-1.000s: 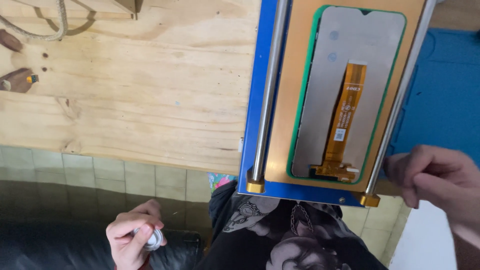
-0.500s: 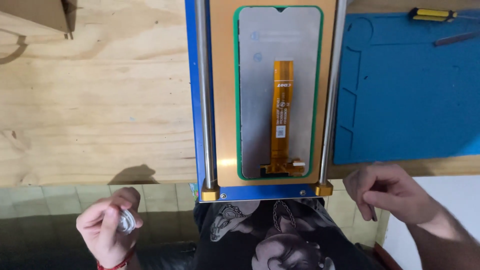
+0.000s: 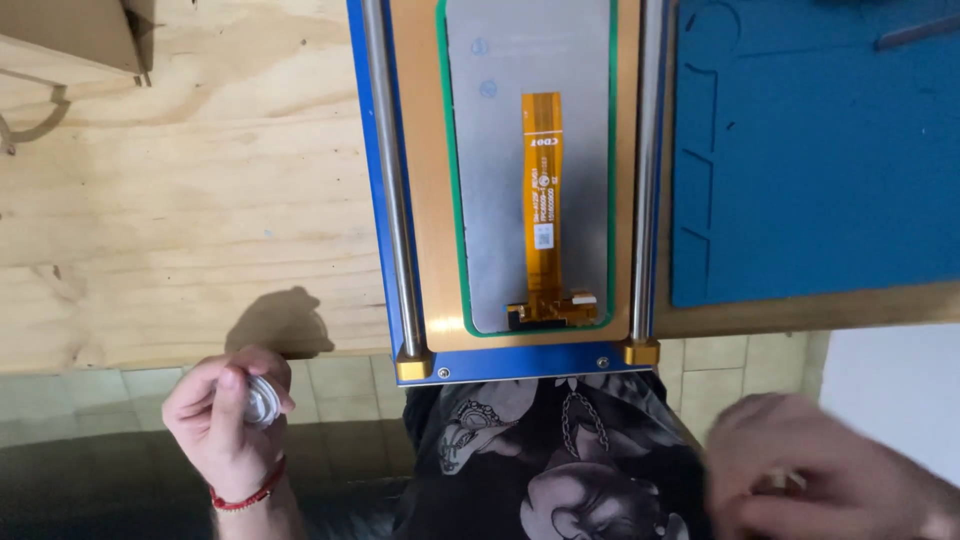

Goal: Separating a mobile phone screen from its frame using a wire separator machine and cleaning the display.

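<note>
My left hand [image 3: 225, 420] is below the table's front edge, its fingers closed round a small clear round object [image 3: 262, 402] that looks like a spool or roll. My right hand [image 3: 820, 480] is low at the right, blurred, fingers curled; I cannot tell whether it holds anything. Neither hand touches the blue-framed jig [image 3: 380, 200] on the wooden table [image 3: 180, 200]. The jig has two metal rods [image 3: 392, 180] along its sides. On its orange plate lies a phone screen [image 3: 490, 200], back side up, with an orange flex cable [image 3: 543, 200].
A blue work mat [image 3: 810, 160] lies to the right of the jig, with a thin dark tool [image 3: 915, 30] at its top. A cardboard piece [image 3: 70, 35] sits at the table's far left. Tiled floor [image 3: 340, 390] and my patterned dark shirt [image 3: 540, 470] show below.
The view has shifted, so the jig now stands straight and central. My left hand has risen towards the table edge with the clear object. My right hand has dropped lower right and is blurred.
</note>
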